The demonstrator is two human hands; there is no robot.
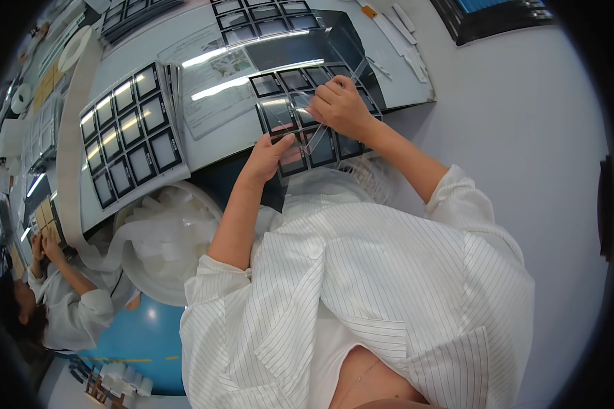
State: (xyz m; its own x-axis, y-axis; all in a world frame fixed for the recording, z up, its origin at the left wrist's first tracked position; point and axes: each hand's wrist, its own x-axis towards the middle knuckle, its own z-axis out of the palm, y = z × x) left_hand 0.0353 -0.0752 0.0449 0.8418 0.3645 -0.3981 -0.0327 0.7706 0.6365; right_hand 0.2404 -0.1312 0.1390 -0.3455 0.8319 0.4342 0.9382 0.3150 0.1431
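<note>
In front of me at the table's near edge lies a sheet of black-framed rectangular windows. My left hand is at its near left part, thumb on top and fingers showing through the clear material beneath. My right hand is over the middle of the sheet with its fingers pinched together. A clear, shiny film runs under and past the right hand, its edge slanting up to the far right. The right fingers appear closed on this film. Where it meets the sheet is hard to make out.
To the left is a stack of similar window sheets; another sheet lies farther back. A white bin of crumpled film stands below the edge. White strips lie far right. A co-worker's hands work at far left.
</note>
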